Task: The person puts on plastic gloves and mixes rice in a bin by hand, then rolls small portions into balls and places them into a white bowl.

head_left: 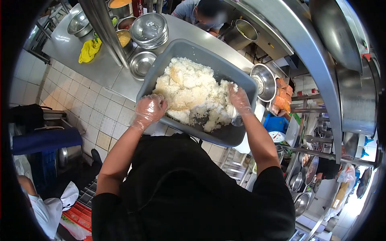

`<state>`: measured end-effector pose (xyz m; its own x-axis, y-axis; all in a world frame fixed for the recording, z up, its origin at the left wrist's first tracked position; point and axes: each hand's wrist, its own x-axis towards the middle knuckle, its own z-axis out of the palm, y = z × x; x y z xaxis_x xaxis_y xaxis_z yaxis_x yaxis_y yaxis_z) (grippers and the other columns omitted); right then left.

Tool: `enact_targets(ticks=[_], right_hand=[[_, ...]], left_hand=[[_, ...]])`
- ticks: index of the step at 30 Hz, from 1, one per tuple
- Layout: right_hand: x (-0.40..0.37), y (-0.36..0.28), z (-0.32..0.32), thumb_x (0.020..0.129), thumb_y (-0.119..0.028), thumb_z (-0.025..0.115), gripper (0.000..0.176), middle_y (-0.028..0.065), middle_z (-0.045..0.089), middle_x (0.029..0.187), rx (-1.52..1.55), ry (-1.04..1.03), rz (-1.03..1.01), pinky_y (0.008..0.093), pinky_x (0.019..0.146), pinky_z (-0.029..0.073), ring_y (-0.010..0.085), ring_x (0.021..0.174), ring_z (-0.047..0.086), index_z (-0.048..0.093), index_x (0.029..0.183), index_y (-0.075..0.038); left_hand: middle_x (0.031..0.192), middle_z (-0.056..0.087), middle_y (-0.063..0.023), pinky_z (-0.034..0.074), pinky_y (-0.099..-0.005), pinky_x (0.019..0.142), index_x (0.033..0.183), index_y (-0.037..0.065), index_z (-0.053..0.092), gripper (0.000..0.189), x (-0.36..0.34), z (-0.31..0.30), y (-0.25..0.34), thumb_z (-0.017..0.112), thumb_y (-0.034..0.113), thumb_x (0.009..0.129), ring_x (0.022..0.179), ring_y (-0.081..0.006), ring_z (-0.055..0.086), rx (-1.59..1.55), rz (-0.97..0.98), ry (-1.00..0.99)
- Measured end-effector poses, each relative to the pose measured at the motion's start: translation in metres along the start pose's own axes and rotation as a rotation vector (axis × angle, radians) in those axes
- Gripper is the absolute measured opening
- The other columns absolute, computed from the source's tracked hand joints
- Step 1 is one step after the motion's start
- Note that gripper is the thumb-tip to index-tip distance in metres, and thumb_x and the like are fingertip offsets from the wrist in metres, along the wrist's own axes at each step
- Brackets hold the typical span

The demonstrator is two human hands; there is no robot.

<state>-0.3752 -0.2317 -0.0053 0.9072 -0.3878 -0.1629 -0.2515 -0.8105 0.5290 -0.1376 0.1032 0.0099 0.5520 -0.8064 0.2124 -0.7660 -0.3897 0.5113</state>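
A large grey plastic tub (193, 47) holds a big mound of cooked white rice (189, 82), with some yellowish patches. My left hand (150, 107), in a clear plastic glove, is curled closed over the tub's near-left side, beside the rice. What its fingers hold, if anything, is hidden. On the right side of the tub, my gloved right hand (240, 100) is in the rice, fingers bent together around some of it, and grains cling to the fingertips. Bare tub bottom shows at the near right, where the rice is thin.
Metal bowls (142, 65) and a yellow cloth (90, 50) lie on the steel counter (100, 74). A colander (263, 82) stands right of the tub, near orange-pink blocks (282, 96) and a dial scale (276, 136). Across the counter a person (197, 14) leans forward. A steel shelf (309, 52) overhangs the right.
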Motion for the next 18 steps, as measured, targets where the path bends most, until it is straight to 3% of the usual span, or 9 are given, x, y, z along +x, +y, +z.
enact_targets(ticks=[2, 4, 5, 8, 12, 14, 16, 17, 18], right_hand=[[0.016, 0.006, 0.058, 0.092, -0.003, 0.053, 0.048, 0.0132, 0.068, 0.1, 0.039, 0.025, 0.016, 0.0362, 0.062, 0.05, 0.0229, 0.066, 0.06, 0.046, 0.14, 0.001], [0.03, 0.01, 0.098, 0.092, -0.012, 0.064, 0.034, 0.0159, 0.068, 0.092, 1.382, 0.048, 0.476, 0.035, 0.067, 0.051, 0.0225, 0.073, 0.065, 0.059, 0.124, -0.002], [0.016, 0.006, -0.006, 0.086, -0.008, 0.069, 0.038, 0.0149, 0.067, 0.103, 1.609, 0.094, 0.577, 0.0317, 0.076, 0.049, 0.0178, 0.084, 0.063, 0.058, 0.122, -0.002], [0.01, 0.023, -0.054, 0.087, 0.0, 0.066, 0.047, 0.0085, 0.066, 0.109, 1.768, -0.053, 0.525, 0.0253, 0.086, 0.048, 0.0161, 0.104, 0.061, 0.049, 0.131, -0.001], [0.011, 0.02, -0.06, 0.09, -0.016, 0.069, 0.049, 0.0151, 0.052, 0.138, 1.723, -0.129, 0.198, 0.0328, 0.102, 0.043, 0.023, 0.12, 0.053, 0.048, 0.132, -0.003], [-0.003, -0.008, -0.072, 0.09, -0.016, 0.066, 0.05, 0.0177, 0.047, 0.141, 1.439, -0.101, 0.164, 0.0365, 0.107, 0.041, 0.0305, 0.124, 0.051, 0.047, 0.135, -0.006], [-0.002, -0.05, -0.039, 0.085, -0.012, 0.066, 0.073, 0.0285, 0.039, 0.15, 0.388, -0.073, -0.297, 0.0406, 0.115, 0.034, 0.0401, 0.14, 0.04, 0.035, 0.151, -0.019], [0.003, -0.067, -0.02, 0.085, -0.012, 0.066, 0.073, 0.0285, 0.039, 0.15, 0.378, -0.074, -0.314, 0.0406, 0.115, 0.034, 0.0401, 0.14, 0.04, 0.035, 0.151, -0.019], [0.004, -0.084, 0.002, 0.085, -0.01, 0.063, 0.071, 0.0291, 0.04, 0.148, 0.407, -0.071, -0.134, 0.0421, 0.113, 0.036, 0.0425, 0.137, 0.042, 0.036, 0.15, -0.017]], left_hand=[[0.068, 0.066, -0.0136, 0.054, -0.0464, 0.064, 0.074, 0.009, 0.068, 0.022, -0.001, -0.001, 0.0, 0.066, 0.028, 0.085, 0.065, -0.0357, 0.066, 0.024, -0.011, -0.022], [0.069, 0.066, -0.0136, 0.054, -0.0467, 0.064, 0.073, 0.009, 0.067, 0.023, 0.0, -0.001, 0.001, 0.066, 0.028, 0.085, 0.065, -0.0357, 0.066, -0.012, -0.003, 0.001], [0.069, 0.066, -0.0136, 0.054, -0.0467, 0.064, 0.073, 0.009, 0.067, 0.023, 0.0, -0.001, 0.001, 0.066, 0.028, 0.085, 0.065, -0.0357, 0.066, -0.011, 0.001, 0.001], [0.069, 0.066, -0.0137, 0.054, -0.0469, 0.065, 0.073, 0.008, 0.067, 0.023, 0.002, -0.001, 0.003, 0.066, 0.028, 0.085, 0.066, -0.0356, 0.066, -0.036, -0.017, 0.018], [0.068, 0.066, -0.0141, 0.054, -0.0471, 0.064, 0.072, 0.008, 0.067, 0.024, 0.001, -0.004, 0.004, 0.066, 0.028, 0.085, 0.064, -0.0361, 0.065, 0.016, -0.034, -0.003], [0.067, 0.066, -0.0142, 0.054, -0.0472, 0.063, 0.071, 0.008, 0.067, 0.023, 0.001, -0.003, 0.004, 0.066, 0.028, 0.084, 0.063, -0.0363, 0.065, -0.001, -0.038, 0.016], [0.065, 0.065, -0.0144, 0.053, -0.0472, 0.061, 0.069, 0.008, 0.066, 0.025, 0.001, -0.002, 0.003, 0.067, 0.027, 0.084, 0.061, -0.0369, 0.064, -0.011, -0.025, 0.049], [0.065, 0.065, -0.0144, 0.053, -0.0472, 0.061, 0.069, 0.008, 0.066, 0.025, 0.002, 0.001, 0.001, 0.067, 0.027, 0.084, 0.061, -0.0369, 0.064, -0.015, -0.042, 0.057], [0.065, 0.064, -0.0144, 0.053, -0.047, 0.061, 0.069, 0.008, 0.065, 0.025, 0.0, 0.005, -0.003, 0.067, 0.027, 0.084, 0.061, -0.037, 0.064, 0.02, -0.04, 0.061]])
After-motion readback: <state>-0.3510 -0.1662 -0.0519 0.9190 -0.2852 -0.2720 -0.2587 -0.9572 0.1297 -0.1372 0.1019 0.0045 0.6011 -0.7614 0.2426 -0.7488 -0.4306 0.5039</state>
